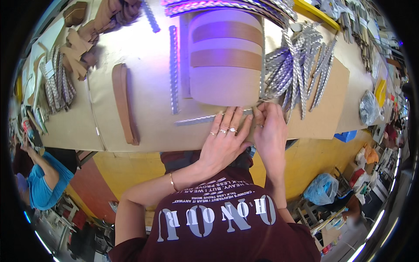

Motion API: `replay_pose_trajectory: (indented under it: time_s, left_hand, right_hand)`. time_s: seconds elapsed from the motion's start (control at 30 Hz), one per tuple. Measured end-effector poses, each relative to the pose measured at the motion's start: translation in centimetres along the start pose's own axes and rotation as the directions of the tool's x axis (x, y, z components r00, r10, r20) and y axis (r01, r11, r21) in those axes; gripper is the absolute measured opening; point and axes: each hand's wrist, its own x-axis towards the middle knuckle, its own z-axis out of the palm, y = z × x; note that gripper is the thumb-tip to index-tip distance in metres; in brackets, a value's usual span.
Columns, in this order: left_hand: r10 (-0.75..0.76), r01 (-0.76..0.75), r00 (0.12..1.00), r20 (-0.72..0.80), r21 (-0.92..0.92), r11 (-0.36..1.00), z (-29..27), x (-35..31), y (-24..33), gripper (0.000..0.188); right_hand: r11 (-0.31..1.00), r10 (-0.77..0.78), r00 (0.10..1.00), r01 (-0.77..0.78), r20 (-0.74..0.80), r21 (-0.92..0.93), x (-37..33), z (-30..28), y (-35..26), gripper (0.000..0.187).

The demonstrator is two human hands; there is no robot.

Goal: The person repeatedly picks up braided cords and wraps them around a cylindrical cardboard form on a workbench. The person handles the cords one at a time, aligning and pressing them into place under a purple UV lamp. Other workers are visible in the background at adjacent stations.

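A thin silver braided strip (192,121) lies crosswise near the table's front edge. My left hand (224,137) rests on it with the fingers stretched out flat, and they hide part of its length. At the strip's right end my right hand (271,129) is closed, thumb and fingertips pinched on it. Just beyond both hands lies a tan rounded panel (224,83) with two brown bands across it. Another silver braided strip (174,70) runs lengthwise to the panel's left.
Loose silver braids (301,65) are heaped right of the panel. More braids (227,5) lie across its far end. A folded brown strap (123,102) sits on the left, with brown leather pieces (76,54) behind. A person in blue (48,179) is at far left.
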Motion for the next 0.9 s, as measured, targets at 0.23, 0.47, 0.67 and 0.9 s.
replay_pose_trajectory:
  time_s: [0.23, 0.47, 0.67, 0.9]
  left_hand:
    - [0.048, -0.048, 0.999, -0.004, -0.026, 0.999, -0.3, 0.0, -0.9, 0.076]
    - [0.028, -0.026, 1.000, 0.009, -0.159, 0.987, -2.6, -3.5, -5.3, 0.089]
    - [-0.003, -0.005, 0.999, -0.039, -0.193, 0.981, -3.6, -6.8, -8.2, 0.089]
    - [0.139, -0.074, 0.861, -0.489, 0.149, 0.986, -3.2, -4.4, -5.4, 0.033]
  right_hand:
    - [0.925, -0.380, 0.870, 0.355, -0.313, -0.135, -1.7, 2.6, 2.3, 0.040]
    - [0.886, -0.453, 0.857, 0.403, -0.245, -0.228, -2.4, 2.5, 3.4, 0.056]
    - [0.885, -0.459, 0.854, 0.414, -0.246, -0.214, -2.2, 2.2, 3.3, 0.050]
    - [0.902, -0.400, 0.860, 0.431, -0.316, 0.033, -2.0, 2.5, 3.2, 0.049]
